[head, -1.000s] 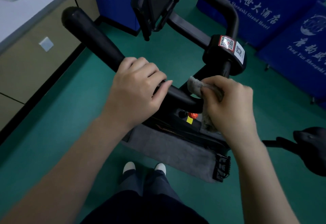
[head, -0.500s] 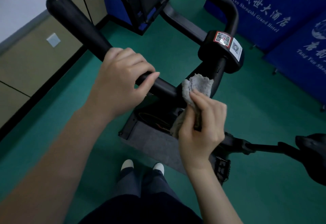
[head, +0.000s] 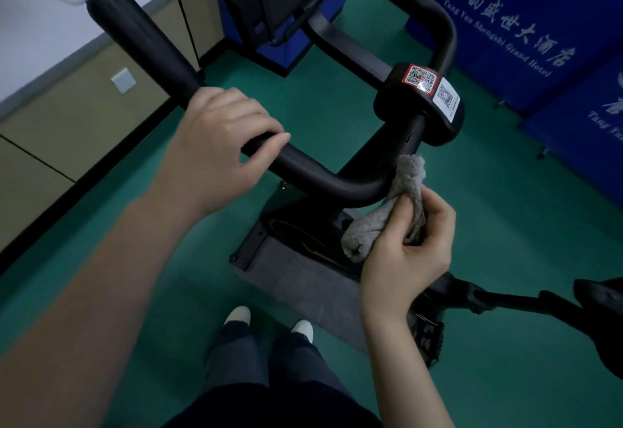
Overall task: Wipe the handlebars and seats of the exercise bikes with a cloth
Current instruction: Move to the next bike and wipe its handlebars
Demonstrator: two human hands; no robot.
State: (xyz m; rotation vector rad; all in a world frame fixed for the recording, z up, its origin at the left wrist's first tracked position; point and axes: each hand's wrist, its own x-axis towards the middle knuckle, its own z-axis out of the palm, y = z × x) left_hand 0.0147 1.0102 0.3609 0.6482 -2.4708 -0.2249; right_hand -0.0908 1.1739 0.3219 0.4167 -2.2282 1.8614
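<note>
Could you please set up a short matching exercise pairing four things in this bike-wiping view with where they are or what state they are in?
Things:
1. left hand
2. cloth
3. QR code stickers
4. seat

Places or states:
A. bunched in the right hand
B. stuck on the hub at the middle of the handlebars
C. gripping the left handlebar arm
D. at the right edge of the view, untouched

Pairs: 1-C, 2-A, 3-B, 4-D

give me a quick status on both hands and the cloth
Left hand closed on the handlebar grip. Right hand shut on the grey cloth, cloth top against the handlebar bend by the stem. Nothing in the way.
</note>
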